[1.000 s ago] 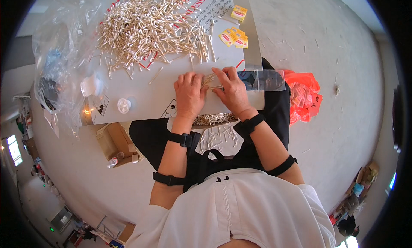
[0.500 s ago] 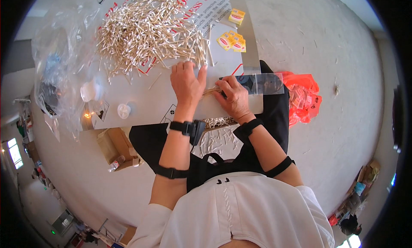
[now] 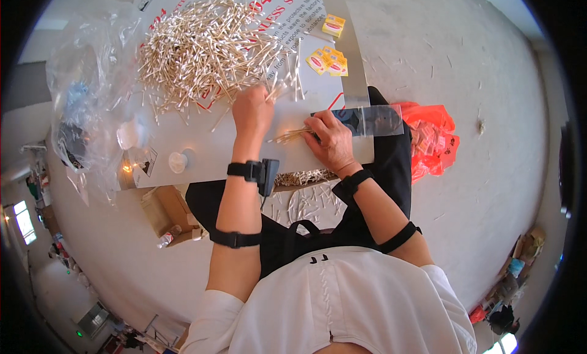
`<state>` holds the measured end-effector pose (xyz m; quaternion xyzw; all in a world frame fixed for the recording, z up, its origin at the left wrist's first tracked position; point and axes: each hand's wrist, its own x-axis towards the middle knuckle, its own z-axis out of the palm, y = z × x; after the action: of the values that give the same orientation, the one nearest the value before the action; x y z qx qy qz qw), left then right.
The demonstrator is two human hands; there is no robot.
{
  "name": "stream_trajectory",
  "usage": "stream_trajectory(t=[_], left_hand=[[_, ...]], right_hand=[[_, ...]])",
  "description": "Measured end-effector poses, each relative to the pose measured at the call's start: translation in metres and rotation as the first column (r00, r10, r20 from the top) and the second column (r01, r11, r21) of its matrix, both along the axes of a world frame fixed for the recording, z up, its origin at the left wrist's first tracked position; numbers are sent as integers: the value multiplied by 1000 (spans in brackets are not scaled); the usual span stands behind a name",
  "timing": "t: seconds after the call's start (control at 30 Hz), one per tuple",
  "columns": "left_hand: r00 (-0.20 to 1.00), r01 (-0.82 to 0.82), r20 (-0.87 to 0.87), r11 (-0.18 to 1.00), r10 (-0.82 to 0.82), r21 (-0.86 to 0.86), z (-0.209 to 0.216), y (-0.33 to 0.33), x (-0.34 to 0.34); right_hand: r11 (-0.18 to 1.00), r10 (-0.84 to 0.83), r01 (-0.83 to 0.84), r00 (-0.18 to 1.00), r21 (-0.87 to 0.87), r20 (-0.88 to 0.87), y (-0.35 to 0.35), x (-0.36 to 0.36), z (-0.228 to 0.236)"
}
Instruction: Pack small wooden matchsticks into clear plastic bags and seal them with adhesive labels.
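Observation:
A large heap of cotton swabs [image 3: 195,48] with pale wooden sticks and white tips lies at the far left of the table. At its near right edge my left hand [image 3: 252,112] is closed, and a few swabs [image 3: 282,86], somewhat blurred, stick out from its fingers. My right hand [image 3: 333,138] pinches a small bundle of swabs [image 3: 287,135] whose ends point left. Just behind that hand a clear plastic pouch [image 3: 382,120] lies across the table's right edge, over a dark flat piece. The right fingertips are partly hidden.
Small yellow packets [image 3: 328,61] lie at the far right of the table [image 3: 208,152]. Crumpled clear plastic [image 3: 92,85] and a small translucent cup [image 3: 178,162] are at left. A red bag [image 3: 431,140] is right of my leg; a cardboard box [image 3: 168,213] stands below.
My left hand has closed and moved slightly left, with swabs now showing at its fingers. The right hand stays nearly in place, its bundle of swabs more exposed.

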<state>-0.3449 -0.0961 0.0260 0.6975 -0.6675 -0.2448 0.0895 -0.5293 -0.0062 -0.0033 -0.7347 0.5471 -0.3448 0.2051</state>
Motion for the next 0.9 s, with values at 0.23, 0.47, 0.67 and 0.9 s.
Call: stream_trajectory(t=[0.23,0.47,0.67,0.9], left_hand=[[992,113,81,951,-94,-289,-6,38,-1],[994,75,107,910,-34,-408,-6,50,-21],[995,-9,89,910,51,-415,-21,49,-36],[997,41,71,885,-9,-464,-25,49,-28]], right_hand=[[991,-105,88,976,96,191,-22,6,7],[937,-224,237,971,257,-82,-65,4,14],[899,-207,301,933,319,-295,-68,26,21],[880,-258,342,927,331,-272,-74,6,10]])
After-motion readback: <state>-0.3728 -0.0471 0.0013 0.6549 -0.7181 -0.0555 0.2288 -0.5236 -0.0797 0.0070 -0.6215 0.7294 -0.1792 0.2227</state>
